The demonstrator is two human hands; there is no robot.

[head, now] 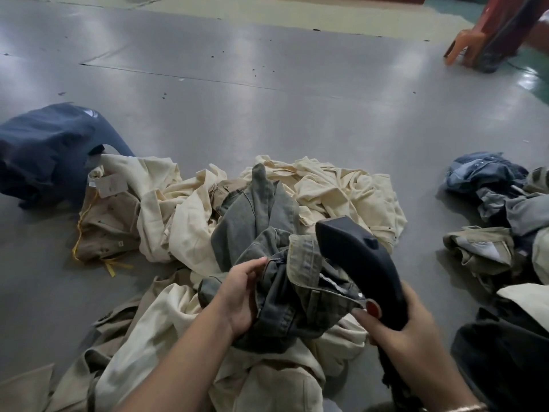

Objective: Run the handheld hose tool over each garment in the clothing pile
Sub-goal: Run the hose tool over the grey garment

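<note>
A pile of cream and tan garments (pixel 184 212) lies on the grey floor in front of me. On top of it lies a grey denim garment (pixel 258 215). My left hand (pixel 240 295) grips the near end of that denim garment, lifted above the pile. My right hand (pixel 407 322) holds the handle of the black handheld hose tool (pixel 353 257), thumb beside its red button (pixel 373 307). The tool's head points up and away, right next to the denim waistband. Its hose runs down past my right wrist.
A dark navy garment (pixel 47 150) lies at the left edge of the pile. A second heap of blue, grey and tan clothes (pixel 502 215) sits on the right. A red-brown chair leg with a dark object (pixel 490 46) stands far right. Bare grey floor (pixel 267 93) stretches beyond.
</note>
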